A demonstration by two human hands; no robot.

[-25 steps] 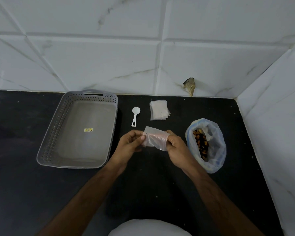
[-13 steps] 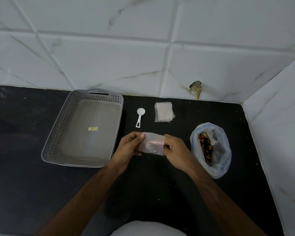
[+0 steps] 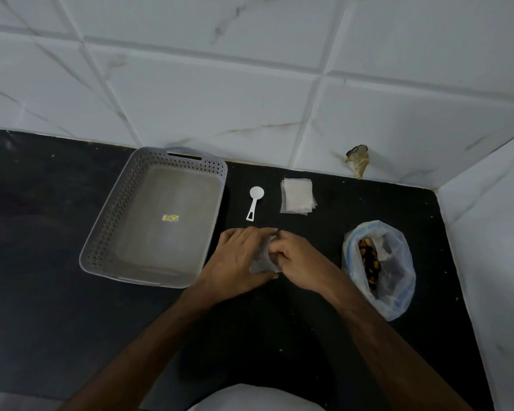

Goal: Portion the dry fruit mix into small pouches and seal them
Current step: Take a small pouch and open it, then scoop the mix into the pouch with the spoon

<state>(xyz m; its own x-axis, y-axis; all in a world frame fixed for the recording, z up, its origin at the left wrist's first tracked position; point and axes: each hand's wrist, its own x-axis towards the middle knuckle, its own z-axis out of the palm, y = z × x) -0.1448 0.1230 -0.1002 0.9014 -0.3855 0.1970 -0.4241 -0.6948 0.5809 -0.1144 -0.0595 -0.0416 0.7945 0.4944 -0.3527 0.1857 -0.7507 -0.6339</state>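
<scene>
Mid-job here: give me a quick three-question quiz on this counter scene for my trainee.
1. True or false: the white scoop lies inside the grey basket.
2. What do the left hand and right hand hold together? A) the scoop B) a clear pouch C) the basket
3. Fill in: the open bag of dry fruit mix sits on the person's ____ side.

Key
1. False; it lies on the counter between the basket and the stack of empty pouches.
2. B
3. right
</scene>
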